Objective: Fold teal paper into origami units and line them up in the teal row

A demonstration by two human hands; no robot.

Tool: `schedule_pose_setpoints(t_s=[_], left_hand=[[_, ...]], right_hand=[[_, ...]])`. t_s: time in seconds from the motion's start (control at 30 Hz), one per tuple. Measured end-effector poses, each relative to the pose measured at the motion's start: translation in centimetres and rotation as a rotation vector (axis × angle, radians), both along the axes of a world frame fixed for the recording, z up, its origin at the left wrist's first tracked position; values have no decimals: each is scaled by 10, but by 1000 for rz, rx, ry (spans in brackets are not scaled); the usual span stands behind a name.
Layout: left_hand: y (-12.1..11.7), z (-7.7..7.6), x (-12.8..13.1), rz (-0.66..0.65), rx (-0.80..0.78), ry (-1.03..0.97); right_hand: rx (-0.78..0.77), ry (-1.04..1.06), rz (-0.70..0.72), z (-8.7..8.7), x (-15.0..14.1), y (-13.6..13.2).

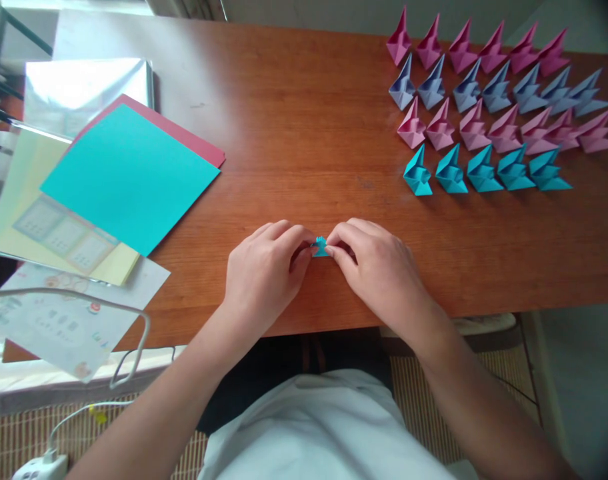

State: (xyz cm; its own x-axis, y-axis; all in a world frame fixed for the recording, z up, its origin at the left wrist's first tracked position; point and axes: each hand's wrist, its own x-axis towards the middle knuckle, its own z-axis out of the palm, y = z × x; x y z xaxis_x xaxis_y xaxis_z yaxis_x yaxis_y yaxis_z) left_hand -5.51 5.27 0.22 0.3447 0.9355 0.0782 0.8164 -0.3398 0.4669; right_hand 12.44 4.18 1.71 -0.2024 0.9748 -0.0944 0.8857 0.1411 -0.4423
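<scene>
A small folded piece of turquoise paper [321, 247] is pinched between my two hands near the front of the wooden table. My left hand [269, 260] grips its left side with thumb and forefinger. On the opposite side, my right hand [377, 257] closes its fingertips on the paper's right edge. The fingers cover much of the piece, so its full shape is hidden. At the upper right stand rows of folded paper figures: turquoise [483, 170], pink [474, 127], blue-grey [467, 87] and magenta [463, 48].
Turquoise sheets [134, 177] lie over a red sheet [211, 148] on the left. Beneath are a pale yellow pack [14, 193] and a shiny silver pack [84, 83]. A printed white sheet [79, 320] and a grey cable [143, 333] overhang the table's front-left edge.
</scene>
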Motion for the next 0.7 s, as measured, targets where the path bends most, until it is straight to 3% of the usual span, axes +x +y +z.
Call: schedule_pose_setpoints(t_s=[0.27,0.7], left_hand=[[-2,-6,0,-41,81,23],[-1,-10,-4,-63,93,-87]], right_hand=[[9,-94,-114,3,-14,-10],[53,130,-100,-9,-7,-13]])
